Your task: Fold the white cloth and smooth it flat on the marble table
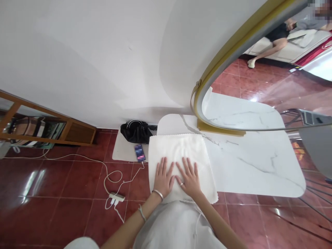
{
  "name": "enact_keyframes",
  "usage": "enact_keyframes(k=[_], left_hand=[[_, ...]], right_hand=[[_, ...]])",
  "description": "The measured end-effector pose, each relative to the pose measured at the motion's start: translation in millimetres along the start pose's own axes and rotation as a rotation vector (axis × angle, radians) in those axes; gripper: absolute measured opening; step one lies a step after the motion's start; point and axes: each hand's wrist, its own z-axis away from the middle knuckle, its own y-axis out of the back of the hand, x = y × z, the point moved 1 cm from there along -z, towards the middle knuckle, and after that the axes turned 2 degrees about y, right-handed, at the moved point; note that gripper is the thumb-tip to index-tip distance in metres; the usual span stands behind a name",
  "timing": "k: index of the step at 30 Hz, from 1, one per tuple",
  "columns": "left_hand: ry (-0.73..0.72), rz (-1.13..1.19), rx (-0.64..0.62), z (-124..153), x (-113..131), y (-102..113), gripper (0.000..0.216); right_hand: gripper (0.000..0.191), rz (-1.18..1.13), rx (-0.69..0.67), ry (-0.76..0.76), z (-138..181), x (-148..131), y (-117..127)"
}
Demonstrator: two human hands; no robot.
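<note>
Rests the left hand (164, 178) and the right hand (190, 179) palm-down on a white cloth (178, 148), with the fingers of both spread apart, gripping nothing, and the thumbs just beside each other. Has the white cloth laid over the left end of a marbled white table (243, 166), hanging a little past the left edge and the near edge.

Could bunch the far part, already faintly rippled, by pushing forward with both palms. Could skew it by pressing harder on one side, or drag the near hem by catching it with the pale clothing (176, 224) close against it. Might snag a thread on the ring (181, 184) or the bracelet (157, 194). Could knock the mirror (233, 46), standing on the table, by swinging an arm too far to the right. Could tug the phone (140, 154) off the pale mat (119, 152) by hooking the white cable (132, 178) with a foot.

Among containers, includes a slumped black bag (133, 133) on the pale mat; cannot tell what is inside, given the dark folds. Farther left, includes a wooden cabinet (80, 134) with assorted items (40, 128) packed on an open shelf.
</note>
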Motion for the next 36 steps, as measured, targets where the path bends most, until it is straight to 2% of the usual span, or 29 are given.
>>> enact_keyframes(k=[3,8,11,13,17,28,32,36], left_hand=[[-0.076,0.008,-0.026,-20,18,-5,0.066],[-0.203,0.043,-0.019,-70,50,-17,0.064],[-0.244,0.065,-0.016,-98,58,-21,0.060],[-0.260,0.074,-0.013,-110,55,-20,0.058],[-0.252,0.079,0.001,-112,37,-14,0.054],[-0.014,0.019,0.083,-59,-21,6,0.056],[0.047,0.013,0.106,-53,-28,8,0.055],[0.067,0.004,0.114,-52,-23,8,0.057]], right_hand=[[0.062,0.040,0.048,-0.087,10,22,0],[0.060,0.113,0.101,-0.183,12,73,1],[0.058,0.144,0.120,-0.219,2,95,2],[0.058,0.155,0.134,-0.245,-7,99,1],[0.057,0.154,0.148,-0.247,-22,85,-2],[0.059,0.042,0.104,-0.065,-56,16,-13],[0.057,0.018,0.087,-0.043,-65,5,-15],[0.054,0.017,0.081,-0.027,-65,7,-13]])
